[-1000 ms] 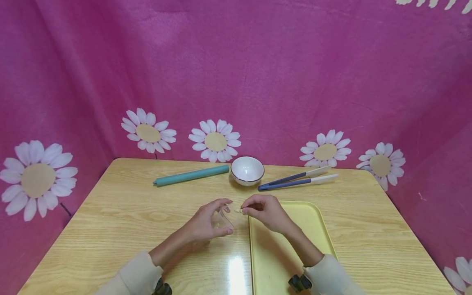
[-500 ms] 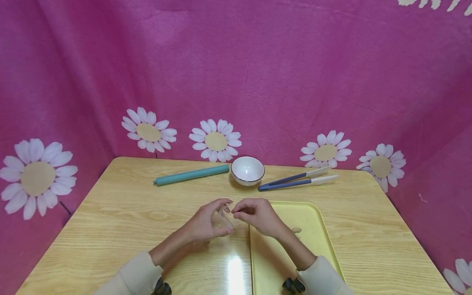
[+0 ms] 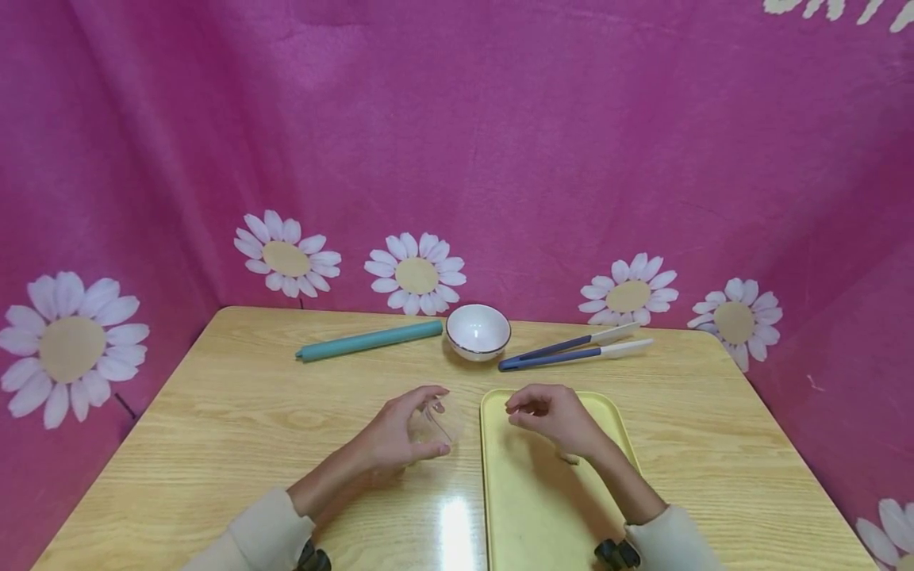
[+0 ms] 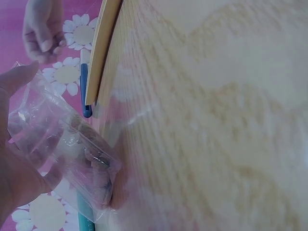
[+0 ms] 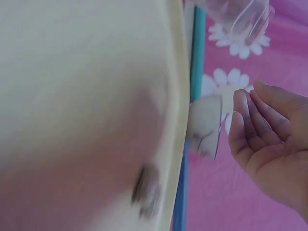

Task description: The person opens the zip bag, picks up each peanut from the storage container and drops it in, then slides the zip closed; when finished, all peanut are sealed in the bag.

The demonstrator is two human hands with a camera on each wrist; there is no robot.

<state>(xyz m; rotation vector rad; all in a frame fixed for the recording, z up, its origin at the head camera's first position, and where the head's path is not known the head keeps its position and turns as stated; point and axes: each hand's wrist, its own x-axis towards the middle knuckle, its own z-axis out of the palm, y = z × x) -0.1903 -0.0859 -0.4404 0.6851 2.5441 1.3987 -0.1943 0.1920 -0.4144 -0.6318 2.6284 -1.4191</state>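
My left hand (image 3: 400,432) holds a clear plastic bag (image 4: 79,142) by its mouth, with thumb and fingers spread around it. Brownish lumps (image 4: 98,180) show through the plastic in the bag's lower part. My right hand (image 3: 557,416) hovers over the far part of the yellow tray (image 3: 528,507), fingers loosely bent. In the right wrist view nothing is visible between its fingertips (image 5: 238,118). Beneath this hand a few small tan-brown pieces (image 5: 147,190) lie on the tray, partly hidden by the wrist in the head view and blurred.
At the back of the wooden table (image 3: 271,412) stands a white bowl (image 3: 478,331) with a dark rim. A teal stick-like roll (image 3: 370,341) lies to its left, blue-and-white tongs (image 3: 574,349) to its right. A pink flowered cloth (image 3: 500,159) hangs behind.
My right hand reached left to the bag's mouth with a small pale piece, then drew back right over the tray without it. My left hand and the bag stayed in place.
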